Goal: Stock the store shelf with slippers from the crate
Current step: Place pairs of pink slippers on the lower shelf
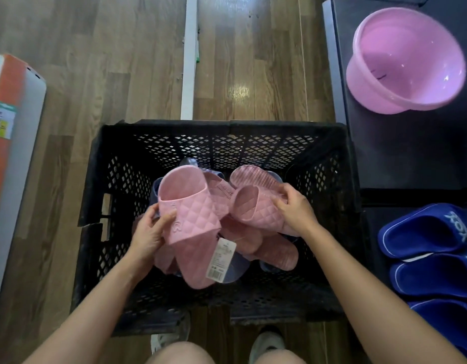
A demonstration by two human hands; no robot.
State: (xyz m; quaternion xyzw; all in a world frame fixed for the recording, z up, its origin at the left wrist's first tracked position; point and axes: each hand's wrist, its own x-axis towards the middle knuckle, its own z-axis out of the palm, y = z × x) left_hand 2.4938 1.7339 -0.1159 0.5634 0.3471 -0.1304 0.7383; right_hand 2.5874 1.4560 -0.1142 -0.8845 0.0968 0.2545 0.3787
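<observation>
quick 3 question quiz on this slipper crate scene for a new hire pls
1. True or false: the black crate is empty.
2. The shelf slippers at right are: A pink, B blue, C green.
3. Fill in: the left hand grips one quilted slipper, the right hand grips a second quilted slipper; both slippers are ___.
Key: 1 false; 2 B; 3 pink.
</observation>
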